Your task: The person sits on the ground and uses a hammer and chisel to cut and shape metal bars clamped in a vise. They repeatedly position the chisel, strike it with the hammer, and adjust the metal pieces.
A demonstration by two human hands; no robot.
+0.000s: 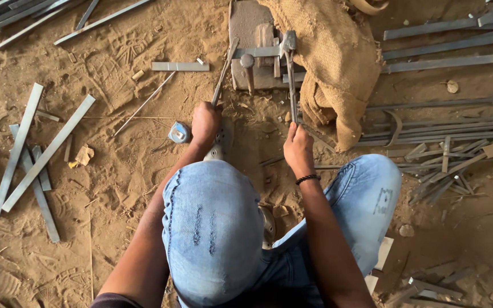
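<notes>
My left hand (205, 124) is closed around the near end of a thin metal rod (223, 73) that slants up to a grey metal block (256, 54) set in the sand. My right hand (298, 149) grips the near end of a long metal lever handle (291, 77) that reaches up to the fittings on the same block. A short round-headed peg (247, 67) stands on the block between the two. I am crouched over my knees in blue jeans, with a black band on my right wrist.
A burlap sack (332, 57) lies draped right of the block. Flat steel strips (44, 155) lie at the left, long bars (452, 60) and short offcuts (446, 171) at the right. A small blue tape measure (178, 133) sits by my left hand. Loose sand covers the ground.
</notes>
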